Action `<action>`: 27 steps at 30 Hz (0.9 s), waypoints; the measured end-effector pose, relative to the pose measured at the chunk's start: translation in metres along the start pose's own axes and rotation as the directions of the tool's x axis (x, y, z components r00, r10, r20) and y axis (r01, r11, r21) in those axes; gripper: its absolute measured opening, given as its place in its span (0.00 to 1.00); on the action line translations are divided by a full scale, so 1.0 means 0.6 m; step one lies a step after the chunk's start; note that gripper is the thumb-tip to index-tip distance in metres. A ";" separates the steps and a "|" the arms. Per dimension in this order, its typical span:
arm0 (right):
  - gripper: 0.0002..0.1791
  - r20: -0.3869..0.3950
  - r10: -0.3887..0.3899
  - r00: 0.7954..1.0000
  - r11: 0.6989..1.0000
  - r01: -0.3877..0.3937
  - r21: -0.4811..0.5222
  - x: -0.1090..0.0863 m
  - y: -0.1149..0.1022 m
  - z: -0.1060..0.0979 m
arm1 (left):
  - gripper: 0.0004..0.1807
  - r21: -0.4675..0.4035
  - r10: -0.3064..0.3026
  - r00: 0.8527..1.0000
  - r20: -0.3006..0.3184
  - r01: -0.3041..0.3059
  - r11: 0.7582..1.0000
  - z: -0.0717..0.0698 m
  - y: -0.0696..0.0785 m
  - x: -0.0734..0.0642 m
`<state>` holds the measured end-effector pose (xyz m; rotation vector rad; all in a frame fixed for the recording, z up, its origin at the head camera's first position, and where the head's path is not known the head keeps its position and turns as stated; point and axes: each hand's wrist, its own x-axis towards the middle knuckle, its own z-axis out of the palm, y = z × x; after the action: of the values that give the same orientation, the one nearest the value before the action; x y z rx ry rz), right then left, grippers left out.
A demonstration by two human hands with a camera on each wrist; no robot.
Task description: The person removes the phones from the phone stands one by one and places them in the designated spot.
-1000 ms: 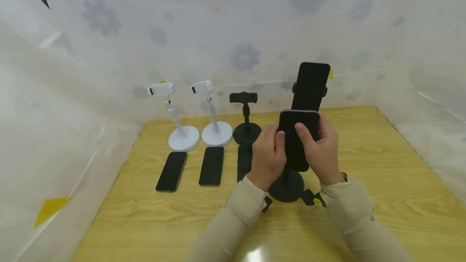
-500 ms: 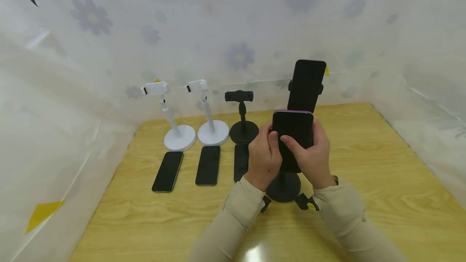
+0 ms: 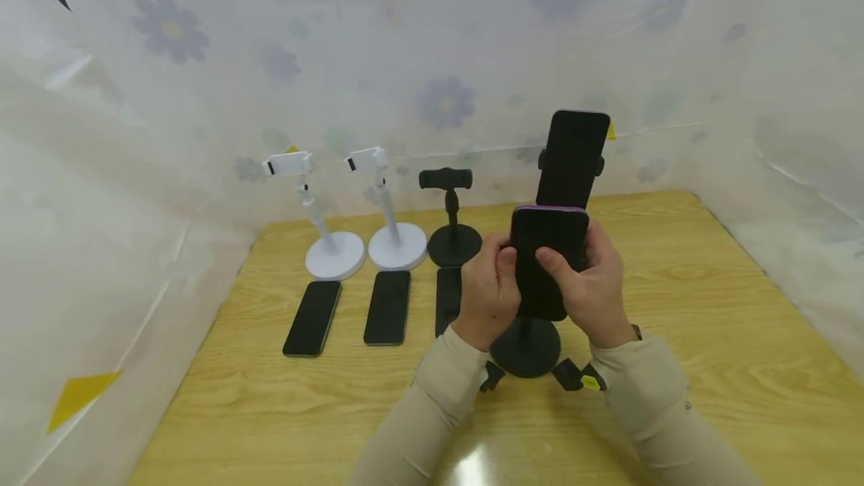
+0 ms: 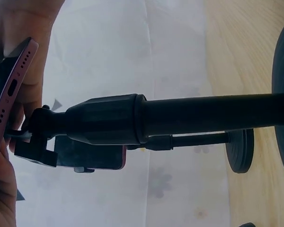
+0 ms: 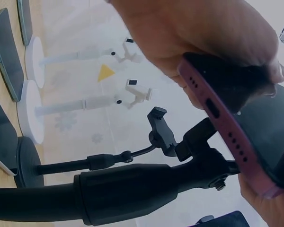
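Observation:
Both my hands hold a black-screened smartphone (image 3: 548,283) with a purple-pink edge. My left hand (image 3: 487,291) grips its left side, thumb along the edge. Its right side is gripped by my right hand (image 3: 597,291), the thumb lying over the screen. Right behind the phone is the clamp (image 5: 196,139) of a black phone stand (image 4: 109,118), partly hidden by phone and fingers. That stand's round base (image 3: 526,351) rests on the table below my hands. In the right wrist view the phone's bottom edge (image 5: 217,125) shows its charging port and speaker holes.
Beyond my hands another phone (image 3: 574,160) stands upright in a holder. Two white stands (image 3: 335,255) (image 3: 398,246) and a black stand (image 3: 454,244) line the table's back left. Three phones (image 3: 312,319) (image 3: 388,307) (image 3: 448,298) lie before them on the wooden table (image 3: 270,418).
The right thumb has slid a little down the phone's screen. Both hands keep their grip in about the same place; the head view has shifted slightly.

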<state>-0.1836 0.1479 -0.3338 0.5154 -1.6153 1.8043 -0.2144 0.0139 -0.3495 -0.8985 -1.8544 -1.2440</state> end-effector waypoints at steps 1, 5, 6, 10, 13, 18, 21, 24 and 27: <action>0.21 0.003 0.002 1.000 1.000 -0.002 0.012 0.000 -0.001 -0.001 | 0.27 -0.014 0.003 1.000 -0.004 -0.003 1.000 0.000 0.000 0.000; 0.19 0.019 0.022 1.000 0.999 -0.023 0.047 0.001 -0.003 -0.005 | 0.26 -0.081 0.007 1.000 -0.009 -0.008 0.997 -0.001 -0.001 0.001; 0.18 0.023 0.030 0.999 0.998 -0.031 0.059 0.001 -0.003 -0.006 | 0.26 -0.101 0.004 1.000 -0.006 -0.004 0.995 -0.001 -0.002 0.001; 0.17 0.040 0.048 0.998 0.991 -0.053 0.127 0.000 -0.003 -0.010 | 0.28 -0.172 -0.026 0.999 0.023 0.029 0.985 0.000 -0.003 0.000; 0.17 0.043 0.069 0.997 0.984 -0.075 0.162 0.000 -0.002 -0.011 | 0.30 -0.215 -0.058 0.997 0.044 0.066 0.974 0.001 -0.004 -0.001; 0.18 0.062 0.083 0.995 0.967 -0.096 0.235 -0.001 -0.003 -0.008 | 0.31 -0.246 -0.083 0.994 0.069 0.097 0.964 0.002 -0.004 -0.003; 0.18 0.084 0.068 0.994 0.949 -0.090 0.301 -0.002 -0.002 -0.006 | 0.31 -0.257 -0.083 0.993 0.078 0.100 0.961 0.002 -0.003 -0.003; 0.18 0.094 0.060 0.994 0.938 -0.089 0.336 -0.003 -0.001 -0.005 | 0.31 -0.268 -0.088 0.993 0.082 0.107 0.957 0.002 -0.001 -0.002; 0.18 0.091 0.070 0.993 0.939 -0.096 0.329 -0.003 0.000 -0.006 | 0.32 -0.277 -0.097 0.992 0.086 0.117 0.954 0.002 0.000 -0.001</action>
<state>-0.1820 0.1510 -0.3356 0.6849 -1.4031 2.1624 -0.2141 0.0147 -0.3506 -1.0154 -1.8304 -1.5923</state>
